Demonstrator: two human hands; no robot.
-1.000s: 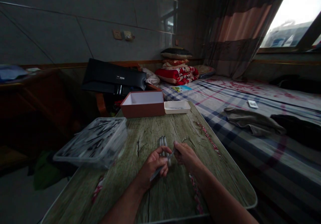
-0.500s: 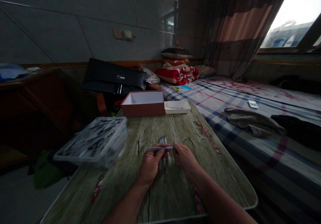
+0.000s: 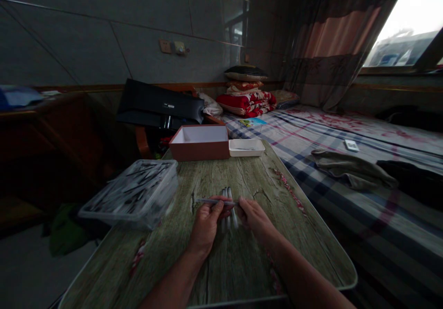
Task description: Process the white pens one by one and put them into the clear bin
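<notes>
My left hand (image 3: 207, 221) pinches a thin pen-like stick (image 3: 211, 201), which lies crosswise above the wooden-patterned table (image 3: 180, 253). At the stick's right end are the closed fingertips of my right hand (image 3: 252, 214). Beneath the hands, several similar slim pens (image 3: 229, 192) lie side by side on the table, pointing away from me and partly hidden by my left fingers. To the left stands a clear plastic bin (image 3: 152, 212) filled with many such sticks.
A reddish-brown box (image 3: 199, 151) with a white inside and a small white tray (image 3: 246, 153) holding something thin stand at the table's far edge. Behind them leans a black monitor (image 3: 161, 103). A bed with a checked sheet (image 3: 294, 138) runs along the right.
The stick's left end has shifted slightly left and up, tilting the stick a little. Both hands keep their hold. The whole view has moved slightly.
</notes>
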